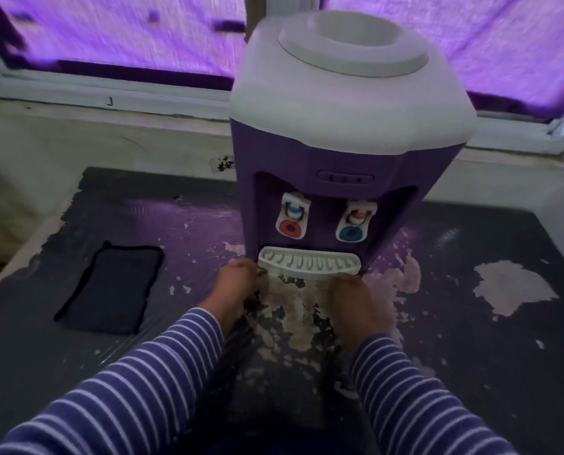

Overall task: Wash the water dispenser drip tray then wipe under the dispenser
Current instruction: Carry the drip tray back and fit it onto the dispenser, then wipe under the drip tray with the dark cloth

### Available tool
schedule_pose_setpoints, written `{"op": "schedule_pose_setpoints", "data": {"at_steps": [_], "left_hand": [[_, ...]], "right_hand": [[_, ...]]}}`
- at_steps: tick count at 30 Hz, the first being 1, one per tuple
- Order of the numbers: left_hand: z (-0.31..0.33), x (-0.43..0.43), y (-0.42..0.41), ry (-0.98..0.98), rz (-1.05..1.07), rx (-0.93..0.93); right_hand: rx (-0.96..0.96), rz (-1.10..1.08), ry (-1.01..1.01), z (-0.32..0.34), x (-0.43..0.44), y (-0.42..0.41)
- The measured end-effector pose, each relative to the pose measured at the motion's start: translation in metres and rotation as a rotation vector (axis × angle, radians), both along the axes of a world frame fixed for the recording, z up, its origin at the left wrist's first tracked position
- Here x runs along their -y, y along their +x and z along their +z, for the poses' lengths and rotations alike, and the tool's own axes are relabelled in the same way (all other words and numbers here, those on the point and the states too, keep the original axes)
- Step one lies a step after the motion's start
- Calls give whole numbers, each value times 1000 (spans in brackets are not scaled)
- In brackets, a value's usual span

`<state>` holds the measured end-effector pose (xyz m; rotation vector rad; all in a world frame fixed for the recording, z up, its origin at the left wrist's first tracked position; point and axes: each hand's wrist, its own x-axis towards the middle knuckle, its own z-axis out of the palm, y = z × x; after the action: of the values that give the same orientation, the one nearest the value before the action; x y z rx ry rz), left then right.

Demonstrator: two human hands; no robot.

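A purple and white water dispenser [346, 136] stands on a dark counter with peeling paint [471, 323]. Its white slotted drip tray [308, 262] sits at the base, below two taps. My left hand [233, 292] grips the tray's left end and my right hand [353, 303] grips its right end. Both fingers curl under the tray's front edge, so the fingertips are hidden. A dark folded cloth [111, 289] lies flat on the counter to the left, apart from both hands.
A window with purple curtains [126, 34] runs behind the dispenser above a white sill [110, 103]. The counter's left edge [21, 257] drops away near the cloth. Bare patches of flaked paint [510, 287] lie to the right.
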<state>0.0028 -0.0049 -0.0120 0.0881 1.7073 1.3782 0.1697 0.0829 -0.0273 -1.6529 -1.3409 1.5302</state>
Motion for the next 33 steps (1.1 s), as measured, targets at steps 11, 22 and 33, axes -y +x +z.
{"op": "schedule_pose_setpoints", "data": {"at_steps": [11,22,33], "left_hand": [[5,68,-46,3,-44,-201],[-7,167,-172,-191,-67,-486],[-21,181,-214,-482,-220,-542]], "right_hand": [[-134,349,-47,20,87,-100],[0,552,0,3,174,-236],[522,1037,321,-8,233,-249]]}}
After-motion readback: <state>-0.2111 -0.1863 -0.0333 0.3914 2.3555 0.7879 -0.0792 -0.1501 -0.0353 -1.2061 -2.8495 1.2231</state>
